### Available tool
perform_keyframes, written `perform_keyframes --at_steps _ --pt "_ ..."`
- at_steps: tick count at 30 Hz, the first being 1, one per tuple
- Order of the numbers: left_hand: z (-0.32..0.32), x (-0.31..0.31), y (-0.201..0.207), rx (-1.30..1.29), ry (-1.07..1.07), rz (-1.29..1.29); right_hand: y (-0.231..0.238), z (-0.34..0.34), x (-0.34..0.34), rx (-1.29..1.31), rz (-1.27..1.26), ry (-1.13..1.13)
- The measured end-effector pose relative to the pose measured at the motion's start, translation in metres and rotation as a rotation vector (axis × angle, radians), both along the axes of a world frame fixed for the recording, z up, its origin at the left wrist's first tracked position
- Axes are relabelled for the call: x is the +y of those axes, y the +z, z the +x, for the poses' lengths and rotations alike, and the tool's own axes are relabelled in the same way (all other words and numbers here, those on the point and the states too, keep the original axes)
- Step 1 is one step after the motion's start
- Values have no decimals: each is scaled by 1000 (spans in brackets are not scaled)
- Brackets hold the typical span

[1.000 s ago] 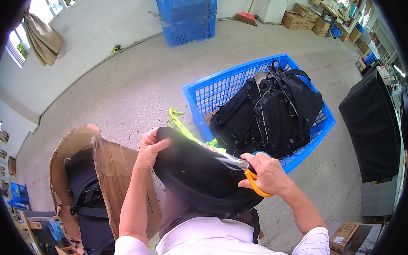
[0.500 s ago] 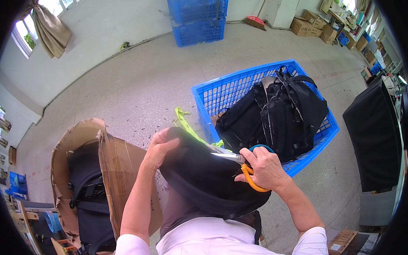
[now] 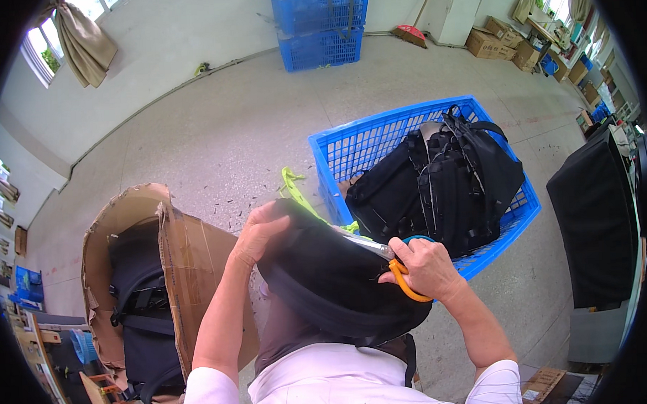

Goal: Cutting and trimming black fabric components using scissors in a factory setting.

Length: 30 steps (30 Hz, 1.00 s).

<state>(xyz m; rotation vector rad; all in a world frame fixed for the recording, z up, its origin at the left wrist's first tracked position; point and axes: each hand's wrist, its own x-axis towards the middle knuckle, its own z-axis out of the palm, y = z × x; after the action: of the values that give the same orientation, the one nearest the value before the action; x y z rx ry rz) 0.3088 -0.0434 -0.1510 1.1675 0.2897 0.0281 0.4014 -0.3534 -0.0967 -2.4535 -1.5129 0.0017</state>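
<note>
Across speckled grey floor (image 3: 215,159), note blue basket (image 3: 394,117) to the front right, loaded with black bags (image 3: 444,187), and open cardboard box (image 3: 201,270) to the left, with black padded goods (image 3: 137,262) inside; both set near the body, presumably for short reach. For the black piece (image 3: 334,291), refer to the area in front of the torso, over the lap, between box and basket; apparently rested low for support. Left hand (image 3: 259,234): closed on the upper left edge, thumb on the near face, other fingers mostly hidden behind, probably to hold the far edge steady and spread. Right hand (image 3: 429,269): wrapped around the handles of scissors (image 3: 382,250), one orange, one teal, with blades directed leftward along the far edge, likely for a clear view of the tips. Blade gap: cannot tell at this angle. Note also neon yellow strip (image 3: 294,190) just beyond that edge, toward the basket; attachment to the piece: cannot tell.
</note>
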Motion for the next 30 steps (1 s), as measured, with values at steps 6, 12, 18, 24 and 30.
perform_keyframes --at_steps 6,12,18,24,30 --pt "1 -2 -1 21 7 20 7 0 10 -29 65 21" --pt "-1 -3 -3 15 -1 42 0 0 13 15 40 15" --pt "-1 -5 -5 16 14 47 -5 2 13 74 85 10" --pt "-20 4 11 -102 263 68 -17 3 -18 690 592 -358" --pt "-55 24 62 -302 566 -53 -51 -27 -61 1470 1072 -410"
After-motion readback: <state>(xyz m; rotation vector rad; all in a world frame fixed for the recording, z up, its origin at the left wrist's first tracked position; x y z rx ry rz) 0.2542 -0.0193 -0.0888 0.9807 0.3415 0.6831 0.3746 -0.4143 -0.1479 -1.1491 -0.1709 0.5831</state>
